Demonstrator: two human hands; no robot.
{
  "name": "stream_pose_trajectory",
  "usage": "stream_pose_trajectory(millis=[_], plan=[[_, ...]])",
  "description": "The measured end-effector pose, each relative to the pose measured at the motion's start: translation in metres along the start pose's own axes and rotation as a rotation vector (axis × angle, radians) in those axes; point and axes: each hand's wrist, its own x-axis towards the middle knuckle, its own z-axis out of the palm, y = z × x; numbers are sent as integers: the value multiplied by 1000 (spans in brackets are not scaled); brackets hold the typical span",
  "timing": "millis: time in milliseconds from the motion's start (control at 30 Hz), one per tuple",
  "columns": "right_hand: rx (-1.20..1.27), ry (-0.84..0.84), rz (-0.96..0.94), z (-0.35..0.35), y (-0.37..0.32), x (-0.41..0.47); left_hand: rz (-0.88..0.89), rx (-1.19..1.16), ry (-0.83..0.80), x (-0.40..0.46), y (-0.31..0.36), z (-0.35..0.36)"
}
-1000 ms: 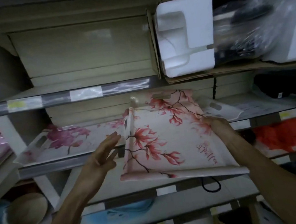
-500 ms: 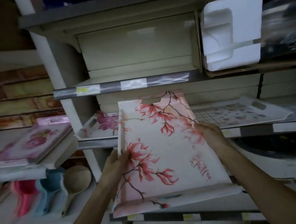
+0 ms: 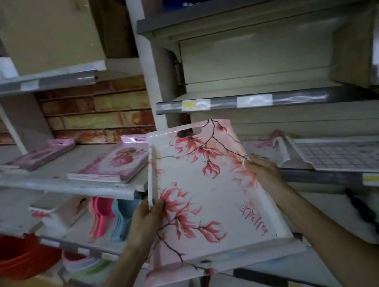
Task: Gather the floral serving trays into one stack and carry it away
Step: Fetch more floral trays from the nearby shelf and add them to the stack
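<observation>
Pink magnolia flowers cover the tray (image 3: 206, 203), which is held in the air at the middle of the frame, in front of the shelves and tilted toward the camera. It looks stiff and light, maybe plastic or melamine, with a glossy face that could slip, so I judge the raised side rims are the best place to hold; the cut-out handle at its far end is another. The left hand (image 3: 145, 217) grips the left rim, thumb over the edge. The right hand (image 3: 263, 172) grips the right rim a little higher up. The tray lies between both hands. More floral trays (image 3: 111, 164) lie on the shelf (image 3: 69, 187) at centre left, and one more (image 3: 277, 147) is on the right, behind the right hand
</observation>
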Motion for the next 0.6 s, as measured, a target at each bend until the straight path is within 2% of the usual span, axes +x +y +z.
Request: stream_pose_trajectory(millis=[267, 600], plan=[[33, -123, 4, 112, 3, -10, -1, 18, 163, 9, -16, -101], [64, -267, 39, 223, 10, -20, -15, -28, 218, 33, -32, -205]])
